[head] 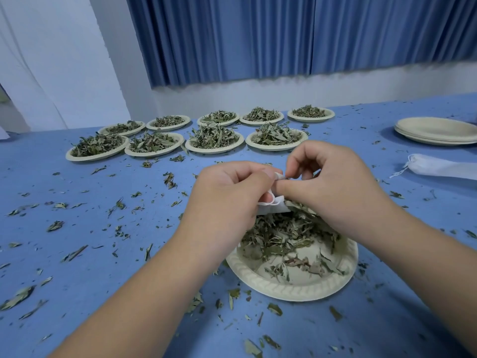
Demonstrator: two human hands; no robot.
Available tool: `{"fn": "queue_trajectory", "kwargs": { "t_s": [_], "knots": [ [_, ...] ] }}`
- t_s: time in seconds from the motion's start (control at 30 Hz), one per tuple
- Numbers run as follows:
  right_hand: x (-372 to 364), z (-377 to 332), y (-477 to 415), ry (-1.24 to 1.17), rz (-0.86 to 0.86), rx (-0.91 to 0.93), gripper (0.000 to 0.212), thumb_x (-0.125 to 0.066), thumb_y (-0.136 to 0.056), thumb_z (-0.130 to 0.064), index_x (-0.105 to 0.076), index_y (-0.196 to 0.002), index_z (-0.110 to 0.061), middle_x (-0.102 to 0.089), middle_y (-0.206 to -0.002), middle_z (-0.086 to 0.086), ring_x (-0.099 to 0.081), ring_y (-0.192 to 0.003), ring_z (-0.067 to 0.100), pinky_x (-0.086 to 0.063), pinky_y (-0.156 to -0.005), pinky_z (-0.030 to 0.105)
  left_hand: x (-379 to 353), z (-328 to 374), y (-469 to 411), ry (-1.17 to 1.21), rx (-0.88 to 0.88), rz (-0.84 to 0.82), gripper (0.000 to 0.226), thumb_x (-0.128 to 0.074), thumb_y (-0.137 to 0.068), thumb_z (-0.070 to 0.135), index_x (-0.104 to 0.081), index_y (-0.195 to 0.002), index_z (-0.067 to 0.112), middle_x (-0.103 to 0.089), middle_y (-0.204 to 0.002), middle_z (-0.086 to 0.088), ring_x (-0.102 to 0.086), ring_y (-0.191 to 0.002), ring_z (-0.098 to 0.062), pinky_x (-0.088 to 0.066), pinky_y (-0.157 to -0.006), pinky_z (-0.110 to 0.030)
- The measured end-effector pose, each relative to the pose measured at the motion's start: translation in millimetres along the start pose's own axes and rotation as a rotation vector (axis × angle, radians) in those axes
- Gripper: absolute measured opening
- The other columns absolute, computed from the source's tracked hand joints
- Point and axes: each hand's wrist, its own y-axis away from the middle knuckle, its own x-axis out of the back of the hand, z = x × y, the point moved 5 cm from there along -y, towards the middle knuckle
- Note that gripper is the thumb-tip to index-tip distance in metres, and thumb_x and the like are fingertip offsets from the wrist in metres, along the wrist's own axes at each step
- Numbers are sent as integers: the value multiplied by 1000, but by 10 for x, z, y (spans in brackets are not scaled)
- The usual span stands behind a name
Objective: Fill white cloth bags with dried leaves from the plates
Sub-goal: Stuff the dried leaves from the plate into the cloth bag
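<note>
Left hand (227,195) and right hand (335,187) both pinch a white cloth bag (276,208) above the near plate (291,290); nine full plates (214,151) at 12 o'clock seem left.

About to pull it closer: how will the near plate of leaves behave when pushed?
Likely light and easy to slide: the near plate looks like thin moulded pulp. Its dried leaves lie loose, heaped to the far side, so a jerk would probably scatter some.
</note>
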Motion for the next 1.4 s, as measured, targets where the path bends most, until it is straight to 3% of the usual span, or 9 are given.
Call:
{"fn": "queue_trajectory", "kwargs": {
  "t_s": [0.2, 0.33, 0.37, 0.5, 0.6, 0.77, 0.93, 1.13, 1.4],
  "knots": [
    [2, -7, 3, 7, -45, 25, 20, -77, -60, -34, -62, -61, -21, -57, -55, -15, -45, -47, 2, -35, -46, 12, 29, -21, -26, -11, 5, 19, 22, -60, -90, 10, -76, -75, 11, -52, -50, 6, -28, -33, -6, -24, -37, -14],
    [140, -54, 16, -4, -58, 57, 10, -70, -77, -40, -70, -77, -30, -66, -74, -19, -56, -59, -5, -41, -56, 7, 125, -27, -55, 16, -9, 57, 22, -60, -91, 11, -76, -75, 13, -53, -53, 5, -28, -35, -7, -25, -37, -16],
    [168, -58, 20, 1, -70, 59, 15, -68, -76, -47, -70, -85, -34, -66, -82, -22, -58, -66, -7, -42, -61, 6, 138, -27, -61, 21, -15, 61, 23, -60, -91, 11, -77, -76, 14, -53, -53, 5, -27, -35, -7, -25, -38, -16],
    [129, -64, 72, 174, -271, 53, 76, -66, -50, -72, -51, -121, -49, -52, -112, -28, -55, -94, -10, -48, -72, 14, 181, -30, -80, 42, -30, 78, 22, -60, -92, 11, -77, -78, 14, -51, -54, 4, -26, -35, -7, -24, -38, -15],
    [44, -42, 96, 323, -355, 79, 85, -79, -54, -58, -41, -130, -51, -46, -116, -30, -54, -90, -10, -47, -74, 16, 207, -35, -89, 64, -31, 93, 20, -60, -91, 11, -77, -80, 12, -50, -53, 5, -24, -35, -7, -24, -37, -16],
    [90, -3, 73, 204, -262, 36, 49, -84, -66, -24, -59, -104, -42, -63, -94, -21, -62, -67, 1, -50, -67, 18, 243, -19, -102, 71, -31, 130, 19, -61, -91, 10, -76, -81, 10, -47, -49, 7, -23, -36, -7, -23, -37, -15],
    [173, -56, 72, 122, -173, 50, 21, -82, -69, -17, -68, -79, -30, -68, -77, -18, -62, -60, 5, -49, -60, 15, 252, -10, -106, 83, -31, 142, 17, -61, -91, 9, -76, -83, 7, -47, -49, 6, -23, -37, -8, -23, -38, -15],
    [186, -124, 92, 145, -26, 121, 17, -80, -70, -19, -67, -73, -30, -67, -76, -23, -63, -71, -4, -47, -66, 11, 175, -3, -65, -16, -66, 98, 21, -61, -91, 12, -77, -78, 16, -54, -54, 5, -30, -35, -6, -27, -40, -17],
    [24, -119, 167, 29, 9, 149, 20, -78, -70, -12, -64, -70, -26, -67, -70, -9, -61, -62, 7, -47, -58, 15, 41, -17, -26, -9, -28, 67, 25, -59, -91, 10, -77, -74, 16, -52, -50, 5, -30, -32, -5, -26, -37, -14]
  ]
}}
